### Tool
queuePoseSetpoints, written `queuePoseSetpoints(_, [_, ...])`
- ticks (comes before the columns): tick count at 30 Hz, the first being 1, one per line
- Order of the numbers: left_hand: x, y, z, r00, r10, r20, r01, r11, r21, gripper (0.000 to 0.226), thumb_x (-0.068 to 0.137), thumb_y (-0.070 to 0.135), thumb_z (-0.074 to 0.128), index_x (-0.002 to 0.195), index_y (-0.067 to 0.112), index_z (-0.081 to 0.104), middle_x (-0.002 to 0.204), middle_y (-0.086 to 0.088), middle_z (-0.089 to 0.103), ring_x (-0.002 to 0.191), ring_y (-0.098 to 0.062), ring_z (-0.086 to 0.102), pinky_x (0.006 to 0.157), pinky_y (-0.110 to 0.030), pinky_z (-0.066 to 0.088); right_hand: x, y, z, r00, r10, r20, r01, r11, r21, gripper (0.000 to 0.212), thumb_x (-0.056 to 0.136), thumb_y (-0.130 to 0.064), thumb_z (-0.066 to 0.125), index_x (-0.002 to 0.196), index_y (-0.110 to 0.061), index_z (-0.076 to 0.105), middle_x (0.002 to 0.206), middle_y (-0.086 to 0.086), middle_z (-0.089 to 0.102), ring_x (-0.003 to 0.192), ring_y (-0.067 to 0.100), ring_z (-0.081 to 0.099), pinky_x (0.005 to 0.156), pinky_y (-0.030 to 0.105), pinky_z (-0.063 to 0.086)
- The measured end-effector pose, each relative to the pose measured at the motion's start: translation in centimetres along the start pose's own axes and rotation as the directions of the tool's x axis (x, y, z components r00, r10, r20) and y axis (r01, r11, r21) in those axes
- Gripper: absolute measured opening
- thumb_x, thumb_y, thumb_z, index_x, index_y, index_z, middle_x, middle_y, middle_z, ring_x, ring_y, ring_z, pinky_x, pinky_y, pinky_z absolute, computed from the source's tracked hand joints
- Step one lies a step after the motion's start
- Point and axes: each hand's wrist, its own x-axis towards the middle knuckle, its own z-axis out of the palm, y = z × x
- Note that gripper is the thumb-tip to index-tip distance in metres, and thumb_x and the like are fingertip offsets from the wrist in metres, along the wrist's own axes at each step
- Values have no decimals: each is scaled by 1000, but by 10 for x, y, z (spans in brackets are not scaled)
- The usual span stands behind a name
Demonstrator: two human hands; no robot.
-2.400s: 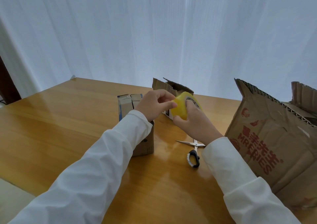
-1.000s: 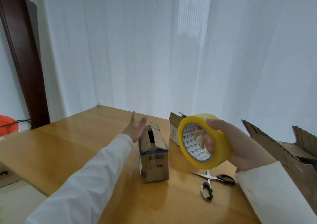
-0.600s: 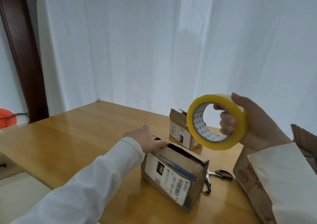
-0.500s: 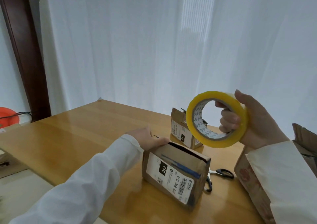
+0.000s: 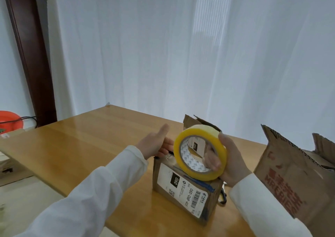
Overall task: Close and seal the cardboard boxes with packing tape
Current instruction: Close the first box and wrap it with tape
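A small cardboard box point(image 5: 183, 191) lies on its side on the wooden table point(image 5: 81, 146), its white shipping label facing me. My left hand point(image 5: 155, 144) rests against the box's far upper edge, thumb raised and fingers fairly straight. My right hand point(image 5: 230, 160) grips a yellow roll of packing tape point(image 5: 199, 151), fingers through its core, holding it upright just above the box's top. A second small open box point(image 5: 192, 124) stands behind the roll, mostly hidden. A large open box point(image 5: 297, 182) with red lettering stands at the right.
Scissors point(image 5: 223, 197) lie on the table between the small box and the large one, mostly hidden by my right sleeve. White curtains hang behind the table. A dark door frame point(image 5: 29, 55) and an orange object point(image 5: 10, 119) are at the far left.
The small box was tipped from upright onto its side. My right hand has lowered the tape roll from mid-air down to the box's top. My left hand stays at the box's far edge.
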Motion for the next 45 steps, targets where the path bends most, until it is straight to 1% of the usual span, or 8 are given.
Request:
queuePoseSetpoints(4, [-6, 12, 6, 993, -47, 109, 33, 991, 127, 62, 92, 62, 34, 81, 7, 61, 62, 0, 60, 55, -12, 55, 56, -22, 51, 1, 2, -6, 1000, -2, -7, 2, 998, -63, 69, 39, -72, 80, 40, -9, 51, 29, 4, 40, 27, 13, 39, 43, 20, 41])
queuePoseSetpoints(15, [2, 19, -3, 987, -20, 160, -22, 966, 258, 30, 89, 16, 62, 62, 10, 51, 53, -3, 51, 52, -17, 48, 62, -30, 55, 1, -15, 7, 999, 32, 40, -19, 960, -278, 56, 48, -77, 70, 46, -21, 66, 34, 0, 46, 33, 12, 43, 47, 21, 42])
queuePoseSetpoints(21, [11, 44, -27, 961, 202, -191, -113, 911, 396, 24, 99, 14, 43, 93, 0, 62, 71, -5, 52, 66, -22, 56, 76, -35, 56, 8, -49, 21, 912, 345, -222, -401, 865, -302, 44, 85, -47, 57, 72, -5, 60, 44, 5, 48, 33, 13, 42, 37, 18, 39])
queuePoseSetpoints(26, [13, 39, -34, 971, 111, -210, -18, 917, 399, 29, 101, 18, 38, 108, -1, 59, 104, -24, 61, 91, -33, 65, 68, -32, 57, 21, -61, 43, 880, 400, -256, -474, 769, -429, 43, 91, -45, 53, 75, -6, 59, 47, 5, 51, 35, 12, 45, 38, 17, 42])
queuePoseSetpoints(33, [13, 40, -30, 983, 132, -127, -88, 948, 305, 22, 102, 19, 37, 100, 6, 54, 70, -4, 43, 60, -14, 49, 59, -24, 56, 11, -93, 46, 873, 425, -242, -489, 760, -428, 45, 81, -47, 54, 83, -3, 65, 48, 5, 54, 35, 11, 49, 37, 18, 44])
queuePoseSetpoints(39, [21, 59, -19, 961, 232, -151, -169, 924, 343, 29, 102, 22, 35, 107, 4, 56, 118, -22, 55, 63, -18, 55, 63, -21, 56, 6, -105, 44, 882, 373, -289, -457, 829, -324, 43, 92, -43, 50, 90, -2, 65, 48, 5, 53, 34, 11, 48, 36, 18, 45])
queuePoseSetpoints(43, [25, 37, -14, 991, 77, -110, -18, 888, 460, 33, 102, 13, 32, 124, -1, 54, 127, -21, 55, 103, -35, 62, 73, -29, 52, 9, -79, 42, 812, 456, -365, -579, 709, -403, 43, 93, -43, 51, 83, -3, 63, 48, 5, 56, 35, 12, 49, 38, 18, 45])
queuePoseSetpoints(45, [25, 20, -12, 998, 17, -64, 15, 882, 471, 34, 103, 11, 30, 127, 3, 52, 135, -15, 47, 99, -34, 59, 64, -23, 54, 12, -75, 41, 804, 451, -388, -593, 657, -465, 44, 92, -44, 52, 83, -3, 64, 49, 5, 57, 37, 12, 50, 41, 19, 46])
